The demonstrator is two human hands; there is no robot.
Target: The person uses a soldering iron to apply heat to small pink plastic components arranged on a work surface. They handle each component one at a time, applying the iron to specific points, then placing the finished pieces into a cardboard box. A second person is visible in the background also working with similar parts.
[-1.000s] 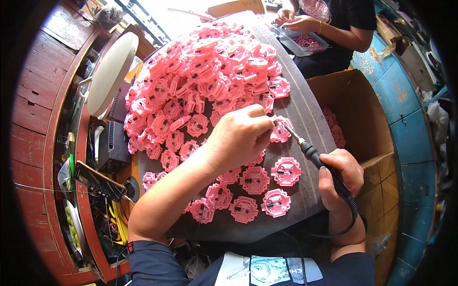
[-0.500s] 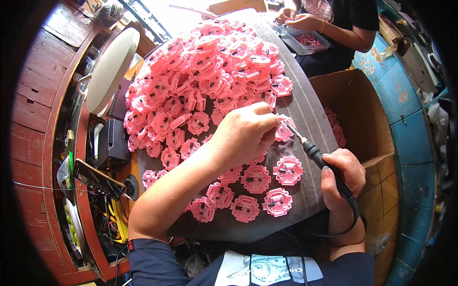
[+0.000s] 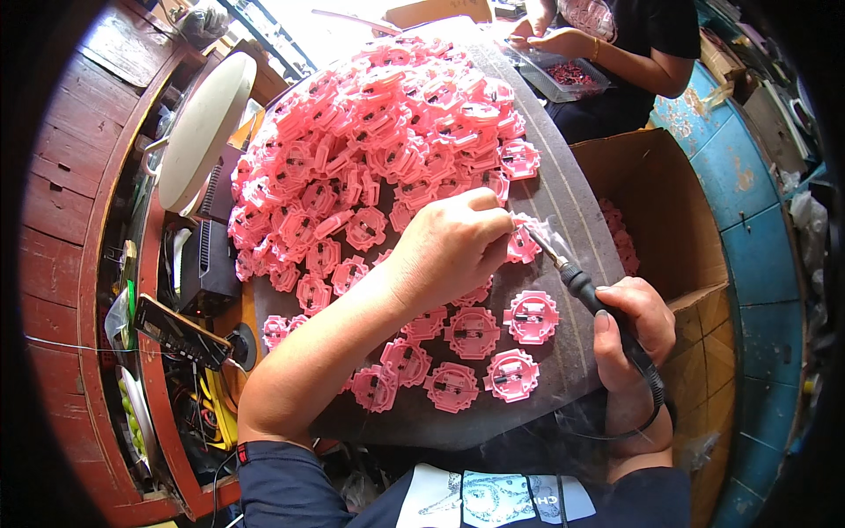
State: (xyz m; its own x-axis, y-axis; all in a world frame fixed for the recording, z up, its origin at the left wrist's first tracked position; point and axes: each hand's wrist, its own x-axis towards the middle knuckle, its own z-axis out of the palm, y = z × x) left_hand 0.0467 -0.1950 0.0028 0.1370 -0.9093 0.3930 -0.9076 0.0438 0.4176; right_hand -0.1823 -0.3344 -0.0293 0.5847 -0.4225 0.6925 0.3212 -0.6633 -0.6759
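Observation:
My right hand [image 3: 638, 321] grips a soldering iron [image 3: 578, 282] by its dark handle, with the cord running down past the wrist. The iron's metal tip meets a pink plastic part [image 3: 523, 245] lying on the dark board [image 3: 563, 202], and a wisp of smoke rises there. Close beside that tip, my left hand [image 3: 458, 246] is closed in a pinch; what its fingers hold is hidden. Nearer to me lie several pink round parts [image 3: 532, 317] with small dark components. Beyond my left hand, a large heap of similar parts [image 3: 378, 132] covers the board.
An open cardboard box [image 3: 669, 211] with pink parts inside stands right of the board. At the far right a co-worker's hands [image 3: 563, 42] are near a clear plastic tray [image 3: 563, 77] of small red pieces. To the left are a phone [image 3: 180, 330] and a black box-shaped device [image 3: 209, 264].
Both hands and the iron stay nearly in place at the same part. The smoke near the tip has shifted and looks thicker above it.

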